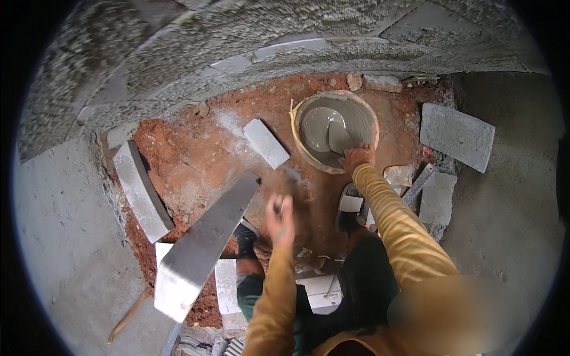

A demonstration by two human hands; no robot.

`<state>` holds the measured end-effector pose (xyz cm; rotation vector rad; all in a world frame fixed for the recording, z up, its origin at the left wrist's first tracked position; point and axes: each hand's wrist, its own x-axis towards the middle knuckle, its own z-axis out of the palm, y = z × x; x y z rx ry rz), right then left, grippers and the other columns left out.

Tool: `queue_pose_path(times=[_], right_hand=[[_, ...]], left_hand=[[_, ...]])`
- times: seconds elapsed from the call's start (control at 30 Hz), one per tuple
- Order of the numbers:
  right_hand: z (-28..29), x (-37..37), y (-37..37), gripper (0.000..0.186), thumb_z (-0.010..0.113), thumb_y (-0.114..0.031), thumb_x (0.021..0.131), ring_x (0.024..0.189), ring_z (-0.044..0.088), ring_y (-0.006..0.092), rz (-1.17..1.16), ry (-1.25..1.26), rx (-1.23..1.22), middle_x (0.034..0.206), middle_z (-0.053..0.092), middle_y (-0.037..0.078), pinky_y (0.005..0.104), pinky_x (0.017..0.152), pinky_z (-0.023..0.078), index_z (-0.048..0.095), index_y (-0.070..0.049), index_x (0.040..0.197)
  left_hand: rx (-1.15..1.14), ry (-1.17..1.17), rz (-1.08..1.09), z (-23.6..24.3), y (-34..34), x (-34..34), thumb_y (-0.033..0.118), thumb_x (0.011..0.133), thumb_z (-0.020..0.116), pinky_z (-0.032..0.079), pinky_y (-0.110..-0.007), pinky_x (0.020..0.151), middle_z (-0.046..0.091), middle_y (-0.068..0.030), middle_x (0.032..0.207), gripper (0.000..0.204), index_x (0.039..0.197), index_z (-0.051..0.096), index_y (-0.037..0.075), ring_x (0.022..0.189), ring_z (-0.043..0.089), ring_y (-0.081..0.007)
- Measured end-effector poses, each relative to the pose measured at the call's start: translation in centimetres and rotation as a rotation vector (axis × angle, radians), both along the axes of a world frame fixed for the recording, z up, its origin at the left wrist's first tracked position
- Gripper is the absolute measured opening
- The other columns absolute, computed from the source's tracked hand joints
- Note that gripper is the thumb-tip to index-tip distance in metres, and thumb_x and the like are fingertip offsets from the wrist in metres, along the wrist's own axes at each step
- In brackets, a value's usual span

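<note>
My right hand (359, 157) is closed at the near rim of a round bucket (373, 118), gripping a trowel whose handle is mostly hidden under the fingers. The trowel's blade (340, 137) dips into wet grey mortar (314, 124) inside. My left hand (280, 221) hangs in the air over the red ground, smeared by motion, so its fingers are unclear. Beside it on the left, a long flat board with a smooth metallic face (208, 246) slants up from the lower left; the hand looks apart from it.
A rough grey wall (297, 59) curves across the far side. Light grey blocks lie around: one left of the bucket (266, 143), one at the left wall (141, 191), one at the right (457, 135). A wooden-handled tool (127, 315) lies lower left. My feet stand on reddish soil.
</note>
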<state>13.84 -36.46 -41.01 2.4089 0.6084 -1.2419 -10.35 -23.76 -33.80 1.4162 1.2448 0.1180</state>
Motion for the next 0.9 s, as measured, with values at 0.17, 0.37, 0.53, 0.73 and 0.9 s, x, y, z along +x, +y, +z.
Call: queue_pose_path(times=[0.17, 0.37, 0.53, 0.73, 0.9], right_hand=[[-1.6, 1.4, -3.2, 0.040, 0.043, -0.033, 0.093, 0.103, 0.063, 0.0247, 0.099, 0.006, 0.029, 0.107, 0.067, 0.012, 0.0410, 0.091, 0.042, 0.058, -0.006, 0.118], [9.9, 4.0, -9.4, 0.033, 0.044, -0.029, 0.093, 0.093, 0.065, 0.0310, 0.050, -0.073, 0.199, 0.096, 0.067, 0.017, 0.0413, 0.076, 0.051, 0.055, -0.004, 0.110], [18.7, 3.4, -9.2, 0.029, 0.052, -0.023, 0.086, 0.083, 0.067, 0.0291, 0.224, -0.146, 0.436, 0.088, 0.067, 0.017, 0.0399, 0.069, 0.052, 0.056, -0.005, 0.109], [29.5, -1.1, -6.2, 0.020, 0.058, -0.018, 0.079, 0.073, 0.067, 0.0272, 0.371, -0.307, 0.540, 0.081, 0.066, 0.011, 0.0385, 0.062, 0.052, 0.063, -0.008, 0.096], [40.7, -3.9, -5.0, 0.018, 0.060, -0.024, 0.080, 0.083, 0.067, 0.0282, 0.398, -0.169, 0.619, 0.085, 0.066, 0.014, 0.0394, 0.068, 0.053, 0.065, -0.009, 0.088]], left_hand=[[0.005, 0.136, -0.090, -10.5, 1.4, 15.1, 0.049, 0.070, 0.078, 0.043, -0.033, 0.087, 0.058, -0.0187, 0.105, 0.080, 0.116, 0.047, -0.009, 0.098, 0.055, -0.0239], [0.122, -0.209, -0.098, -6.5, -2.9, 17.9, 0.028, 0.087, 0.066, 0.046, -0.030, 0.066, 0.058, -0.0037, 0.071, 0.031, 0.084, 0.060, -0.002, 0.066, 0.050, -0.0132], [0.114, -0.099, -0.191, 9.5, -1.4, 16.5, 0.035, 0.087, 0.064, 0.039, -0.032, 0.053, 0.047, -0.0030, 0.056, 0.041, 0.072, 0.057, -0.002, 0.056, 0.040, -0.0105], [0.428, 0.050, -0.582, 28.9, 0.7, 16.3, 0.041, 0.085, 0.064, 0.036, -0.036, 0.049, 0.041, -0.0089, 0.049, 0.051, 0.057, 0.048, 0.001, 0.048, 0.039, -0.0158], [0.317, -0.163, -0.531, 39.7, 2.1, 15.0, 0.032, 0.084, 0.069, 0.032, -0.030, 0.047, 0.040, 0.0003, 0.051, 0.049, 0.055, 0.043, 0.003, 0.050, 0.035, -0.0095]])
